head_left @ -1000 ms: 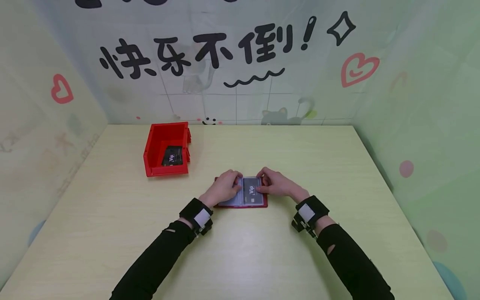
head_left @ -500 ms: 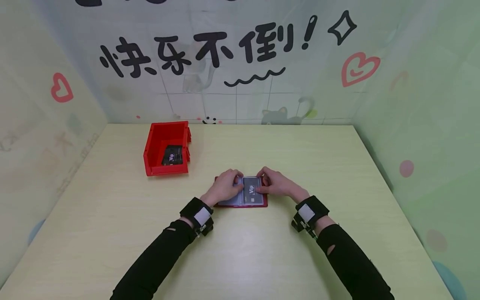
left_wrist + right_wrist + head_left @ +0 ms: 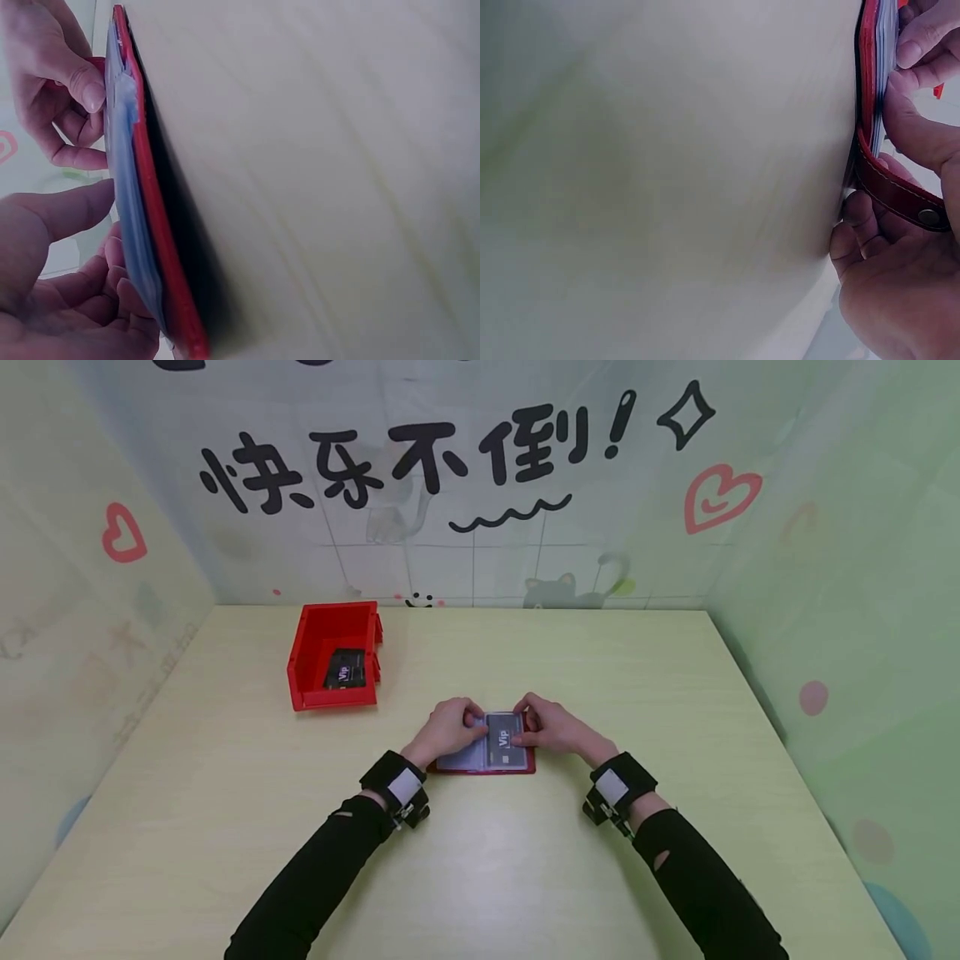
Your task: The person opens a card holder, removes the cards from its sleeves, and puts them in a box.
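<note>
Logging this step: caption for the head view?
Both hands, left and right, hold an open red card holder on the table; red bin behind.

Both arms wear long black sleeves with small torn holes near the forearms, and each wrist carries a black strap with a white rectangular patch and a small dark camera mount.

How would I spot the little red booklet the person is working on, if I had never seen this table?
Start at the pale yellow-green table and look at its middle, where the left hand and right hand meet. The red card holder lies open and flat between them, unlike the upright-walled red bin farther back on the left.
</note>
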Action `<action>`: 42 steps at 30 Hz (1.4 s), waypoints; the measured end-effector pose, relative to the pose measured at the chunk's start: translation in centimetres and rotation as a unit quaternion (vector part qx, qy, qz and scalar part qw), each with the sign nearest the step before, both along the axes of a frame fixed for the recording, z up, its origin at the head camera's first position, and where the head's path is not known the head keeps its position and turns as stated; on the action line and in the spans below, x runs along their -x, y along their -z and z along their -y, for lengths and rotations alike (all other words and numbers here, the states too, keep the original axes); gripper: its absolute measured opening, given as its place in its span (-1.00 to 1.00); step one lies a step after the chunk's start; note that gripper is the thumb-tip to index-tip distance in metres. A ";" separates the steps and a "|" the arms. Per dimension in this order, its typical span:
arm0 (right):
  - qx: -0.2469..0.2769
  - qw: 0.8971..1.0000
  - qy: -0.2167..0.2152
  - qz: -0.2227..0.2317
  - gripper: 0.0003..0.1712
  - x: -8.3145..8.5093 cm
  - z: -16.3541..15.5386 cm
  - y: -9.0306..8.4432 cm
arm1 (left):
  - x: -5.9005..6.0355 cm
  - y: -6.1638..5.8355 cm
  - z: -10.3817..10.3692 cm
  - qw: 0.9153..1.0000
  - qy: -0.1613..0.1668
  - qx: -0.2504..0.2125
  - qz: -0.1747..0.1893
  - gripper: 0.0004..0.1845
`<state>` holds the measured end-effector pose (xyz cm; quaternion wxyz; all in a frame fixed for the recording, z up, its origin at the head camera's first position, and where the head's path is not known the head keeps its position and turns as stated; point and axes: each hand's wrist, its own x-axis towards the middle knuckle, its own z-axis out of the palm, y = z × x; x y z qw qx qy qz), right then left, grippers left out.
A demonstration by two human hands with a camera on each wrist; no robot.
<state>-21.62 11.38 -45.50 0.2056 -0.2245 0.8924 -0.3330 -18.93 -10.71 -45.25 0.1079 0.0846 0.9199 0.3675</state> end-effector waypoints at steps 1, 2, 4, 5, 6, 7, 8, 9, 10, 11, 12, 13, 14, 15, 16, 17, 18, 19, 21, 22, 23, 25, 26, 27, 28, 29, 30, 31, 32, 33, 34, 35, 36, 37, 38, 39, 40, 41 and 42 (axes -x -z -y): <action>0.000 1.000 0.002 0.001 -0.46 0.0 0.0 0.0 | 0.0 0.0 0.0 1.000 0.000 -0.001 0.000 -0.71; 0.000 1.000 0.003 0.001 -0.46 0.0 0.0 0.1 | 0.0 0.0 0.0 1.000 0.000 -0.002 0.000 -0.72; -0.001 1.000 0.003 0.001 -0.46 0.0 0.1 0.1 | 0.0 -0.1 -0.1 1.000 -0.002 -0.005 0.003 -0.73; -0.001 1.000 0.003 0.001 -0.46 0.0 0.1 0.1 | 0.0 -0.2 -0.1 1.000 -0.004 -0.007 0.006 -0.73; 0.000 1.000 0.004 0.002 -0.46 0.0 0.1 0.1 | 0.0 -0.3 -0.1 1.000 -0.006 -0.008 0.010 -0.72; 0.000 1.000 0.003 0.001 -0.46 0.0 0.1 0.1 | 0.0 -0.3 -0.2 1.000 -0.009 -0.007 0.014 -0.72; 0.001 1.000 0.002 0.000 -0.46 0.0 0.1 0.1 | 0.0 -0.4 -0.2 1.000 -0.011 -0.006 0.019 -0.72; 0.001 1.000 0.001 0.000 -0.46 0.0 0.1 0.1 | 0.0 -0.5 -0.3 1.000 -0.013 -0.005 0.024 -0.71; 0.002 1.000 0.001 -0.001 -0.46 0.0 0.1 0.1 | 0.0 -0.6 -0.3 0.999 -0.016 -0.004 0.028 -0.70; 0.003 1.000 0.000 -0.002 -0.46 0.0 0.1 0.1 | 0.1 -0.7 -0.3 0.999 -0.018 -0.003 0.032 -0.70; 0.004 1.000 -0.001 -0.003 -0.46 0.0 0.1 0.1 | 0.1 -0.7 -0.4 0.999 -0.020 -0.004 0.037 -0.69; 0.004 1.000 -0.002 -0.004 -0.46 0.1 0.1 0.2 | 0.1 -0.8 -0.4 0.999 -0.022 -0.004 0.042 -0.69; 0.004 1.000 -0.003 -0.005 -0.46 0.1 0.1 0.2 | 0.1 -0.8 -0.4 0.999 -0.023 -0.004 0.046 -0.68; 0.005 1.000 -0.003 -0.007 -0.45 0.1 0.1 0.2 | 0.1 -0.8 -0.4 0.998 -0.024 -0.005 0.051 -0.68; 0.006 1.000 -0.004 -0.008 -0.45 0.1 0.1 0.2 | 0.1 -0.9 -0.4 0.998 -0.026 -0.005 0.056 -0.68; 0.006 1.000 -0.004 -0.008 -0.45 0.1 0.1 0.2 | 0.1 -0.9 -0.5 0.998 -0.027 -0.006 0.062 -0.68; 0.006 1.000 -0.002 -0.008 -0.45 0.0 0.2 0.2 | 0.1 -1.0 -0.5 0.997 -0.028 -0.006 0.065 -0.67; 0.005 1.000 -0.001 -0.009 -0.45 0.0 0.2 0.2 | 0.1 -1.0 -0.5 0.997 -0.029 -0.003 0.068 -0.67; 0.003 1.000 0.002 -0.008 -0.44 0.0 0.2 0.2 | 0.1 -1.1 -0.6 0.997 -0.030 -0.002 0.075 -0.68; 0.002 1.000 0.003 -0.008 -0.44 0.0 0.2 0.2 | 0.2 -1.1 -0.7 0.997 -0.030 0.000 0.078 -0.68; 0.001 1.000 0.004 -0.008 -0.44 0.0 0.3 0.2 | 0.2 -1.1 -0.7 0.996 -0.030 0.001 0.079 -0.69; -0.002 1.000 0.006 -0.009 -0.44 0.0 0.3 0.2 | 0.2 -1.2 -0.8 0.996 -0.028 0.005 0.082 -0.68; -0.002 1.000 0.007 -0.008 -0.44 0.0 0.3 0.2 | 0.2 -1.2 -0.9 0.996 -0.026 0.006 0.082 -0.67; -0.003 1.000 0.006 -0.009 -0.44 0.0 0.3 0.2 | 0.2 -1.2 -0.9 0.997 -0.024 0.007 0.079 -0.65; -0.002 1.000 0.005 -0.010 -0.45 0.0 0.3 0.3 | 0.2 -1.2 -0.9 0.997 -0.023 0.007 0.078 -0.65; -0.002 1.000 0.005 -0.011 -0.45 0.0 0.3 0.2 | 0.1 -1.2 -0.9 0.997 -0.023 0.005 0.076 -0.64; -0.002 1.000 0.004 -0.012 -0.45 0.0 0.2 0.2 | 0.1 -1.2 -0.9 0.997 -0.021 0.005 0.073 -0.64; -0.002 1.000 0.003 -0.013 -0.46 0.0 0.2 0.2 | 0.0 -1.2 -0.9 0.997 -0.020 0.003 0.073 -0.65; -0.002 1.000 0.002 -0.013 -0.46 0.1 0.2 0.2 | 0.0 -1.3 -0.8 0.997 -0.018 0.002 0.071 -0.66; -0.002 1.000 0.002 -0.013 -0.46 0.1 0.2 0.2 | 0.0 -1.3 -0.8 0.997 -0.018 -0.001 0.072 -0.67; -0.002 1.000 0.002 -0.012 -0.46 0.1 0.2 0.1 | -0.1 -1.3 -0.8 0.997 -0.018 -0.003 0.075 -0.68; -0.004 1.000 0.002 -0.012 -0.45 0.1 0.2 0.1 | -0.1 -1.4 -0.8 0.997 -0.018 -0.004 0.075 -0.69; -0.004 1.000 0.002 -0.010 -0.45 0.1 0.2 0.1 | -0.2 -1.4 -0.8 0.997 -0.017 -0.003 0.076 -0.70; -0.005 1.000 0.002 -0.010 -0.45 0.1 0.2 0.1 | -0.2 -1.5 -0.8 0.997 -0.018 -0.004 0.078 -0.71; -0.006 1.000 0.002 -0.011 -0.45 0.1 0.2 0.1 | -0.2 -1.5 -0.8 0.997 -0.017 -0.004 0.079 -0.71; -0.006 1.000 0.002 -0.011 -0.45 0.1 0.2 0.1 | -0.3 -1.5 -0.9 0.997 -0.016 -0.003 0.082 -0.70; -0.007 1.000 0.001 -0.012 -0.45 0.1 0.2 0.2 | -0.3 -1.6 -0.9 0.996 -0.016 0.000 0.083 -0.70; -0.007 1.000 0.000 -0.013 -0.45 0.1 0.2 0.2 | -0.3 -1.6 -0.9 0.997 -0.014 0.003 0.081 -0.70; -0.007 1.000 -0.001 -0.014 -0.46 0.1 0.2 0.2 | -0.4 -1.7 -1.0 0.997 -0.011 0.006 0.081 -0.70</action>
